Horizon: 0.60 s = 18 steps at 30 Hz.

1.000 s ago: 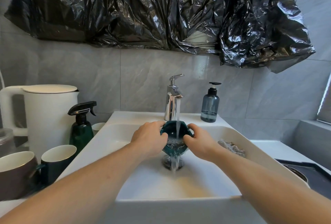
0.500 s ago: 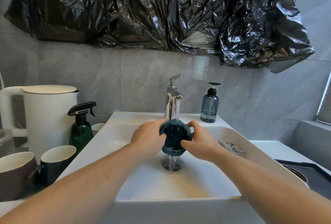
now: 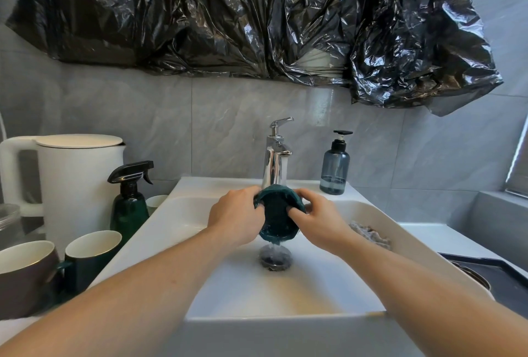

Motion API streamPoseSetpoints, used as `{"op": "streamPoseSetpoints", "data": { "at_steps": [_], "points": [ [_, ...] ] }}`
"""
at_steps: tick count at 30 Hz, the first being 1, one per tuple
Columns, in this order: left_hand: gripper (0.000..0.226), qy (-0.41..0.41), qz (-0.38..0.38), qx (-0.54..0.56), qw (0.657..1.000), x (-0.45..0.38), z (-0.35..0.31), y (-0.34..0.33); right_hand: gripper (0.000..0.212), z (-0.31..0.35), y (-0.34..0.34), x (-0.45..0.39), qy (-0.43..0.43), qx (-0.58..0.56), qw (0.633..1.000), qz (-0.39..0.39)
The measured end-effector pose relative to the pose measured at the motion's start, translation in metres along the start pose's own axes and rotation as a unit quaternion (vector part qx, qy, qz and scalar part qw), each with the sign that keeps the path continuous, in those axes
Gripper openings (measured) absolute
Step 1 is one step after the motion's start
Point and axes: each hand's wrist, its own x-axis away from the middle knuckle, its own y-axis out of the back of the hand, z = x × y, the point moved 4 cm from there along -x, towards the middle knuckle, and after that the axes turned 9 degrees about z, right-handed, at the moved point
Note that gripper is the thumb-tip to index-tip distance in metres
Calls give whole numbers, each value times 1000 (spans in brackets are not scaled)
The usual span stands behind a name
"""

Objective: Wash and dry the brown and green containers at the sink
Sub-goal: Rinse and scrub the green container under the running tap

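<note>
Grey marbled wall tiles (image 3: 228,133) are seen behind a white rectangular sink (image 3: 285,293), and crumpled black plastic sheeting (image 3: 257,19) is hung across the upper wall. Water is run from a chrome tap (image 3: 275,156) onto a green container (image 3: 278,215), which is held tilted over the drain (image 3: 275,259) — its dark opening is turned toward the camera, and water spills from its lower edge. The left hand (image 3: 237,218) is wrapped round the container's left side, fingers curled against its rim. The right hand (image 3: 317,221) is curled on the right side, with its thumb pressed into the opening and the other fingers bent over the top edge. Beyond the right fingers a blue-grey pump bottle (image 3: 335,168) is stood on the sink's back ledge; a grey cloth (image 3: 370,235) is laid on the rim just past the right wrist. Out past the left fingers, a dark green spray bottle (image 3: 130,199), a white kettle (image 3: 74,182), a green mug (image 3: 91,256) and a brown mug (image 3: 25,276) are set on the counter.
</note>
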Motion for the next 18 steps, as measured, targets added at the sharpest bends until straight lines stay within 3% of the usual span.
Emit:
{"op": "streamPoseSetpoints", "data": {
  "at_steps": [5, 12, 18],
  "points": [
    [26, 45, 20, 11, 999, -4, 5, -3, 29, 4, -2, -1, 22, -42, 999, -6],
    [19, 109, 42, 32, 993, -13, 15, -15, 43, 6, -3, 1, -21, -67, 997, 21],
    [26, 146, 32, 53, 987, -17, 28, -13, 55, 10, -4, 2, -17, -87, 995, 52]
  ]
}}
